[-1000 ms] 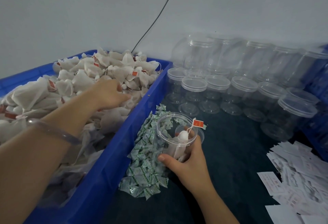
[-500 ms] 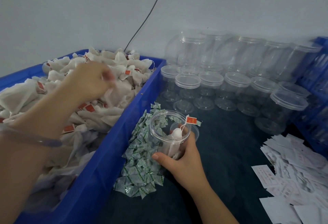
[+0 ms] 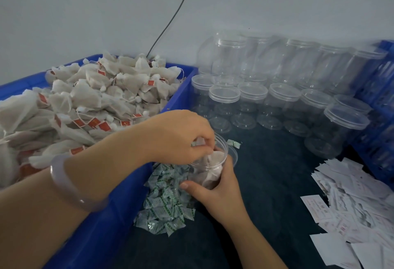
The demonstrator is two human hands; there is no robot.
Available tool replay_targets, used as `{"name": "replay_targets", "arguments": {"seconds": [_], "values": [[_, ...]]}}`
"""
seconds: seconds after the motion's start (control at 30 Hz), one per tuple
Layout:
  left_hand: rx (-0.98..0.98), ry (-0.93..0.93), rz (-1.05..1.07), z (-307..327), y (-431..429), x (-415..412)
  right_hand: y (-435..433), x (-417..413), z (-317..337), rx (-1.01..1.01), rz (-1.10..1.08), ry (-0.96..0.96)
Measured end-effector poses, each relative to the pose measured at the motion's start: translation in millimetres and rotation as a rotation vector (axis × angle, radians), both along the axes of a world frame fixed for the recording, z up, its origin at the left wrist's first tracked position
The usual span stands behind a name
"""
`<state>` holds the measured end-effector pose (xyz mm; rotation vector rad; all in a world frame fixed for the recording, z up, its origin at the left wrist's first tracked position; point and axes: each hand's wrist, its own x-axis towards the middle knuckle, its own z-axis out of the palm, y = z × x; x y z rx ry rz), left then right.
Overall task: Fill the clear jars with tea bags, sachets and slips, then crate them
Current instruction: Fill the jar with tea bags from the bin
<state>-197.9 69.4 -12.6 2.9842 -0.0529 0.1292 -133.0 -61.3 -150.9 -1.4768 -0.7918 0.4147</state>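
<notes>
Currently, the right hand (image 3: pixel 215 194) grasps the wall of the open clear round plastic jar (image 3: pixel 222 158), which stands on the dark table (image 3: pixel 266 183) beside the green-and-white sachet pile (image 3: pixel 166 200). The left hand (image 3: pixel 181 138) pinches a white mesh tea bag (image 3: pixel 213 160) at the jar mouth (filling step, tea-bag stage). Probable next move: release the bag, then draw another from the blue plastic bin (image 3: pixel 183 91). Empty clear jars (image 3: pixel 251 98) stand beyond.

left hand (image 3: pixel 181 136): fingers pinched, palm down | right hand (image 3: pixel 217 192): fingers curled, gripping
</notes>
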Motion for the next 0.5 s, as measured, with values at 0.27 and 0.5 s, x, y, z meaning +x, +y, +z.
{"name": "replay_targets", "arguments": {"seconds": [0.27, 0.5], "values": [[-0.244, 0.063, 0.102, 9.3, 1.9, -8.2, -0.4, -0.4, 1.1, 0.011, 0.011, 0.014], [-0.178, 0.161, 0.024, 5.5, -3.3, -2.8, -0.6, 0.5, -1.4, 0.005, 0.008, 0.022]]}}
